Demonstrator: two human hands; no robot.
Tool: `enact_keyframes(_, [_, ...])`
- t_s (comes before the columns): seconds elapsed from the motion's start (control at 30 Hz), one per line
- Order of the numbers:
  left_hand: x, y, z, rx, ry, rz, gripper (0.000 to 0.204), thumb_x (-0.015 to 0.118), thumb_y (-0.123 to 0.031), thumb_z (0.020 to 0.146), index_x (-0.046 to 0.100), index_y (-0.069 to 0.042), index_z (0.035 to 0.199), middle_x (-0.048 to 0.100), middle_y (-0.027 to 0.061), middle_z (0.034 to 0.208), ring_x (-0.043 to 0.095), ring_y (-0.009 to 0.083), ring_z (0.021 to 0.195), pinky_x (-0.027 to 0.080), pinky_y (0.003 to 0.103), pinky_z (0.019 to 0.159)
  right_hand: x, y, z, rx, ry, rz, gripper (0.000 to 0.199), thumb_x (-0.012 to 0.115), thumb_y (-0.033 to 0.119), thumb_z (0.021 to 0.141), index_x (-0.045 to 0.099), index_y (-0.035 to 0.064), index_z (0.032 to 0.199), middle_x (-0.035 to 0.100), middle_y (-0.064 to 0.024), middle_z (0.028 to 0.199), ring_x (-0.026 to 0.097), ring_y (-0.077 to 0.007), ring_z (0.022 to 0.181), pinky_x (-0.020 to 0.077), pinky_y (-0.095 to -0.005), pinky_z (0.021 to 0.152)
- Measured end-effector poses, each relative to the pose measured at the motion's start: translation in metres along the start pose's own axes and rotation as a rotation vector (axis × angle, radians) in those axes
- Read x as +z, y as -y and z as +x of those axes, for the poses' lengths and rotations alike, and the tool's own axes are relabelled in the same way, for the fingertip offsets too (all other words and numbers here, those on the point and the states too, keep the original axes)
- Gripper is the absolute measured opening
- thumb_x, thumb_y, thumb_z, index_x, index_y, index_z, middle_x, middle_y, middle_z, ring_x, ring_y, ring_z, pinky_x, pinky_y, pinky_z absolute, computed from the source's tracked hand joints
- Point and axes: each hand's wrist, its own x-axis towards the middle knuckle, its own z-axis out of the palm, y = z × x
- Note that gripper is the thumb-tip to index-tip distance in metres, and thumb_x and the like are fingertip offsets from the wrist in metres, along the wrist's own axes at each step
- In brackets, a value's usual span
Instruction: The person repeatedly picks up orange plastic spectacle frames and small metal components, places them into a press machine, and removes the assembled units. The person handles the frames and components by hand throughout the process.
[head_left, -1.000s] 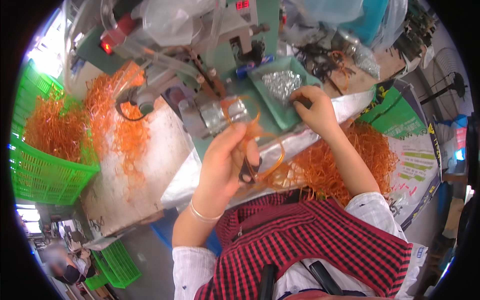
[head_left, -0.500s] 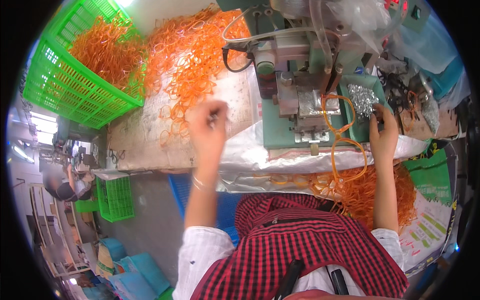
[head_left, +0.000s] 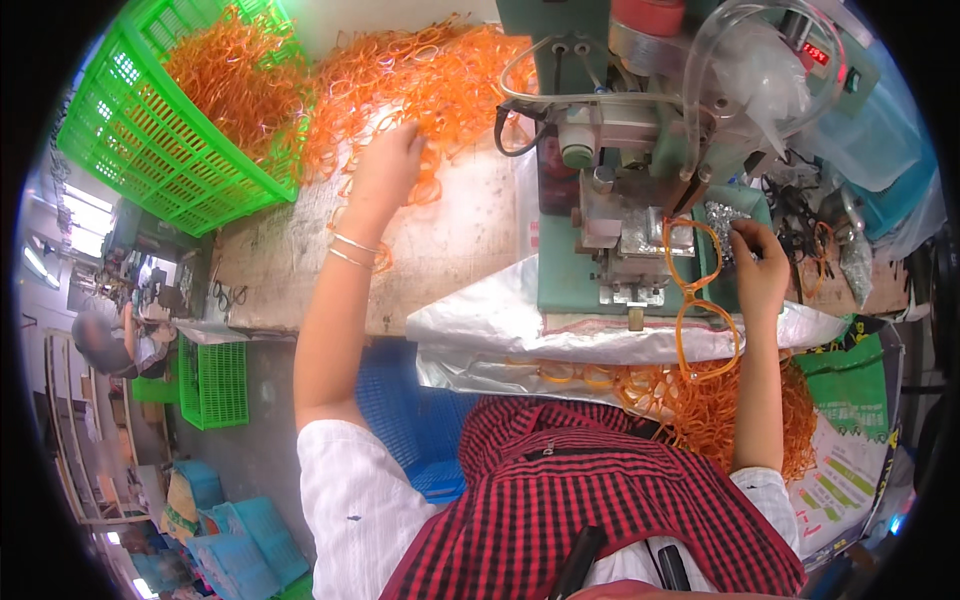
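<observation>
My left hand (head_left: 390, 168) is over the near edge of a loose heap of orange eyeglass frames (head_left: 440, 95). Its fingers are curled in, and whatever they hold is hidden. One orange eyeglass frame (head_left: 682, 345) hangs upright at the front of a green bench machine (head_left: 560, 265), its upper rim against the metal block (head_left: 655, 240). To the right, my right hand (head_left: 762, 262) is at the edge of a green tray (head_left: 757, 205) of small silvery metal pieces (head_left: 722, 215). Its thumb and fingers are pinched together, and anything between them is too small to name.
A green plastic basket (head_left: 150, 135) full of orange frames stands at the far left. More frames (head_left: 775, 410) are heaped by my lap, beside silver sheeting (head_left: 500, 335). A blue crate (head_left: 400, 415) sits below the table edge. Another person (head_left: 120, 345) is farther left.
My left hand has moved away and leftward to the heap of frames. My right hand has drawn slightly back at the tray's edge, fingers pinched. The view has shifted a little.
</observation>
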Motion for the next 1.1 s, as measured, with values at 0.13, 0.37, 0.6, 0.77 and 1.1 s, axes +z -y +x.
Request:
enact_keyframes(0.13, [0.053, 0.015, -0.027, -0.015, 0.078, 0.125, 0.024, 0.052, -0.023, 0.097, 0.065, -0.004, 0.09, 0.068, 0.0225, 0.093, 0.066, 0.0404, 0.087, 0.052, 0.051, 0.074, 0.001, 0.002, -0.008, -0.036, -0.05, -0.055, 0.015, 0.071, 0.005, 0.084, 0.071, 0.0005, 0.098, 0.072, -0.0093, 0.09, 0.066, -0.0165, 0.084, 0.0505, -0.0294, 0.08])
enact_keyframes(0.37, [0.002, 0.028, -0.012, -0.287, 0.024, -0.482, 0.023, 0.052, -0.022, 0.102, 0.062, -0.002, 0.101, 0.067, 0.0147, 0.086, 0.065, 0.0294, 0.071, 0.052, 0.04, 0.067, -0.041, 0.036, -0.039, 0.062, -0.01, 0.141, 0.013, 0.069, 0.002, 0.082, 0.072, 0.0009, 0.095, 0.072, -0.0047, 0.09, 0.066, -0.0132, 0.087, 0.0502, -0.0263, 0.082])
enact_keyframes(0.6, [-0.012, -0.051, -0.046, -0.447, 0.053, -1.101, 0.024, 0.064, -0.02, 0.098, 0.068, 0.002, 0.107, 0.067, 0.0047, 0.09, 0.061, 0.0126, 0.086, 0.049, 0.025, 0.073, -0.001, 0.096, 0.021, 0.066, 0.288, 0.483, 0.04, 0.075, 0.009, 0.074, 0.064, 0.0022, 0.112, 0.067, -0.0022, 0.088, 0.063, -0.0123, 0.084, 0.0487, -0.0262, 0.079])
enact_keyframes(0.77, [0.022, -0.097, -0.122, -0.658, -0.025, -1.452, 0.02, 0.064, -0.02, 0.097, 0.067, -0.001, 0.103, 0.06, 0.0001, 0.076, 0.053, 0.0089, 0.064, 0.04, 0.023, 0.059, 0.022, 0.098, 0.004, 0.047, 0.229, 0.575, 0.048, 0.073, 0.007, 0.074, 0.059, -0.0003, 0.119, 0.066, -0.0032, 0.081, 0.063, -0.0115, 0.079, 0.0476, -0.0265, 0.072])
enact_keyframes(1.1, [-0.084, -0.198, -0.025, 0.17, -0.52, -1.049, 0.014, 0.051, -0.004, 0.101, 0.056, 0.004, 0.112, 0.068, 0.0137, 0.084, 0.065, 0.0163, 0.069, 0.053, 0.026, 0.064, 0.029, 0.123, -0.005, 0.172, 0.209, 0.908, 0.048, 0.074, -0.002, 0.073, 0.059, 0.0011, 0.118, 0.067, -0.0017, 0.082, 0.06, -0.0087, 0.079, 0.0469, -0.0244, 0.071])
